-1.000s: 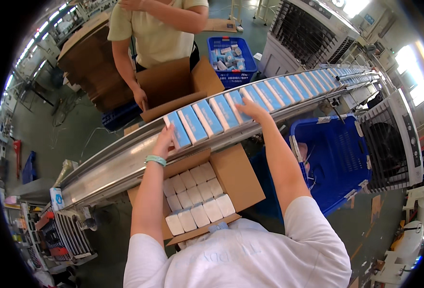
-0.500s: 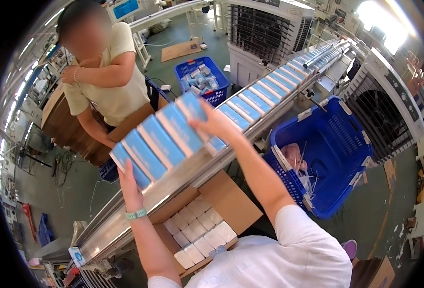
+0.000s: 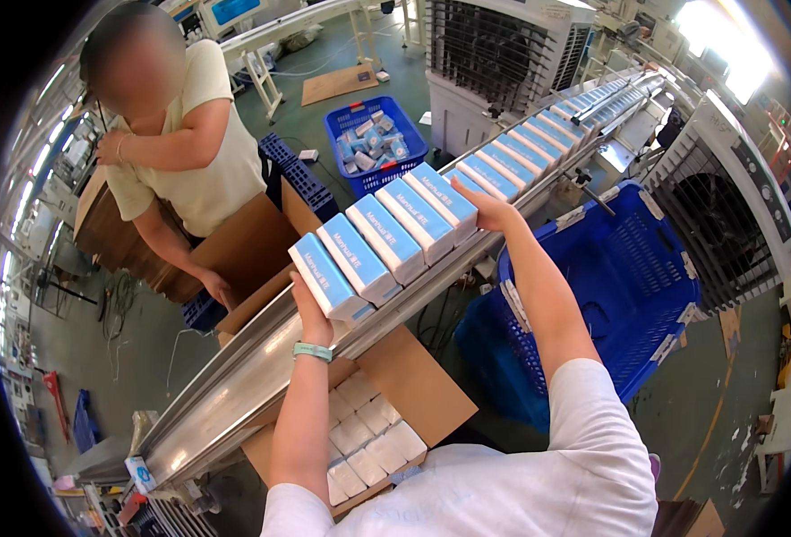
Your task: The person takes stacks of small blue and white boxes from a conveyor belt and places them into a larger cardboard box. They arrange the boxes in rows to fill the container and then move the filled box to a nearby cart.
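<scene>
A row of several blue-and-white tissue packs (image 3: pixel 379 234) stands side by side between my hands, over the metal conveyor (image 3: pixel 270 345). My left hand (image 3: pixel 311 313), with a pale green band at the wrist, presses against the near left end of the row. At the far right end, my right hand (image 3: pixel 487 209) grips the last pack, thumb on its top. Whether the row rests on the conveyor or is held just above it I cannot tell. More packs (image 3: pixel 512 157) lie in line on the conveyor beyond my right hand.
An open carton (image 3: pixel 418 376) holding white-sided packs stands in front of me. Across the conveyor, a co-worker (image 3: pixel 203 152) reaches a hand into another carton (image 3: pixel 256 242). A blue basket (image 3: pixel 376 170) of packs sits beyond; a large blue basket (image 3: pixel 646 246) stands right.
The row of packs has shifted to the right between my hands. My left hand has come along with it, and my right hand has moved right, to the row's end.
</scene>
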Motion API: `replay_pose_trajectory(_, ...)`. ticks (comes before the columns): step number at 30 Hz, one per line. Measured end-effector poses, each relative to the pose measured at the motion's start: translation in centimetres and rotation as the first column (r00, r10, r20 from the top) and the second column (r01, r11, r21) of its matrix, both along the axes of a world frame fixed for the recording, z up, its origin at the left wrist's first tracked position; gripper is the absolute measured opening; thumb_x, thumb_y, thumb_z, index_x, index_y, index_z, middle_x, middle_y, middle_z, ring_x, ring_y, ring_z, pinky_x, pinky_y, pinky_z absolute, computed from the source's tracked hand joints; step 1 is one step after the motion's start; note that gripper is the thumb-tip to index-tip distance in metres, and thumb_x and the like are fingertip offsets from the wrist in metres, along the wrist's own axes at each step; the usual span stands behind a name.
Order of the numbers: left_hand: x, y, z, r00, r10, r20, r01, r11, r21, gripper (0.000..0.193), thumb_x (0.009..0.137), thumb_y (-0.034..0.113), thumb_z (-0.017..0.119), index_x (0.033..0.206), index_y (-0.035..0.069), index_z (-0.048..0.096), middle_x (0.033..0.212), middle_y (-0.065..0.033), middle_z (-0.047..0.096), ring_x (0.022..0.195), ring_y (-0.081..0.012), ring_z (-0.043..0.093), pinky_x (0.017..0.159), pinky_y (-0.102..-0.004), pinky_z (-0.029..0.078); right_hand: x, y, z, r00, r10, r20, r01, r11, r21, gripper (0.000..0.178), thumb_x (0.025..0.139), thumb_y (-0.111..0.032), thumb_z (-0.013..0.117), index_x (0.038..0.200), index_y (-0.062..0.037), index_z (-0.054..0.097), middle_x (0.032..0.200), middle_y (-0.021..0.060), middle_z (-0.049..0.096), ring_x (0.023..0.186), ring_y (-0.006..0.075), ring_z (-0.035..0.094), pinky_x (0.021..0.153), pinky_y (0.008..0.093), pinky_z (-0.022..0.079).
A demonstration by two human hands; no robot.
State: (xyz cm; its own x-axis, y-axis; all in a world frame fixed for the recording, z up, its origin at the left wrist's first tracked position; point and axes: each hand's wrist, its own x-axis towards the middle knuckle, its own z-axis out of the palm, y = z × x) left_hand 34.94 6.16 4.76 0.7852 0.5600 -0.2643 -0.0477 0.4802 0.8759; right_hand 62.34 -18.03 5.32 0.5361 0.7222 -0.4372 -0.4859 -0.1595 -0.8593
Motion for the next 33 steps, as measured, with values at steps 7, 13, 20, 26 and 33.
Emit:
replay_pose_trajectory(7, -7.6, 3.0, 2.2, 0.976, 0.017, 0.217, 0.062, 0.934, -0.352, 0.042, 0.086, 0.04, 0.045, 0.119, 0.014, 0.047, 0.117, -0.0006, 0.05, 0.109, -0.0183, 0.045, 0.095, -0.0358, 0.035, -5.9, 6.7, -1.9, 0.985, 0.087, -0.146, -0.073, 0.993, 0.097, 0.059, 0.085, -0.046, 0.044, 0.126, -0.0031, 0.036, 0.122, 0.0104, 0.045, 0.106, 0.0199, 0.048, 0.086, 0.0351, 0.042)
replay_pose_trajectory(13, -27.6, 6.4, 8.8, 0.994, 0.044, 0.099, -0.045, 0.999, 0.011, 0.041, 0.086, 0.04, 0.046, 0.117, 0.014, 0.048, 0.114, -0.0008, 0.053, 0.105, -0.0181, 0.048, 0.092, -0.0364, 0.038, -25.8, 2.0, 10.4, 0.979, 0.178, 0.105, -0.202, 0.93, 0.307, 0.054, 0.086, -0.039, 0.044, 0.123, -0.0002, 0.036, 0.114, 0.0164, 0.051, 0.097, 0.0212, 0.055, 0.08, 0.0315, 0.046)
replay_pose_trajectory(20, -40.2, 1.9, -4.8, 0.808, -0.175, -0.562, 0.089, 0.98, -0.176, 0.04, 0.086, 0.04, 0.047, 0.115, 0.014, 0.05, 0.111, -0.001, 0.055, 0.101, -0.0178, 0.052, 0.088, -0.0371, 0.041, -35.4, 4.2, -4.4, 0.872, 0.467, -0.146, -0.49, 0.831, -0.265, 0.06, 0.089, -0.048, 0.026, 0.132, -0.0069, 0.029, 0.121, 0.0158, 0.047, 0.096, 0.0337, 0.056, 0.078, 0.0387, 0.047)
replay_pose_trajectory(26, -36.3, 6.2, -8.9, 0.604, -0.409, -0.684, 0.185, 0.907, -0.379, 0.04, 0.085, 0.043, 0.048, 0.109, 0.012, 0.055, 0.1, -0.0025, 0.061, 0.09, -0.017, 0.058, 0.075, -0.039, 0.048, -30.3, 5.3, -14.3, 0.791, 0.497, 0.356, -0.25, 0.795, -0.553, 0.031, 0.083, -0.026, 0.046, 0.094, -0.0007, 0.061, 0.083, 0.0173, 0.062, 0.066, 0.0265, 0.061, 0.055, 0.0373, 0.049)
replay_pose_trajectory(33, -32.4, -2.9, -0.1, 0.784, 0.315, -0.535, 0.558, 0.021, 0.83, 0.061, 0.073, 0.04, 0.057, 0.126, 0.013, 0.042, 0.133, -0.0224, 0.029, 0.125, -0.0395, 0.023, 0.101, -0.0509, 0.017, -37.8, 5.6, -1.8, -0.297, 0.369, 0.881, -0.204, 0.877, -0.435, 0.058, 0.077, -0.044, 0.053, 0.126, -0.0147, 0.04, 0.13, 0.0175, 0.035, 0.119, 0.034, 0.034, 0.094, 0.0448, 0.032)
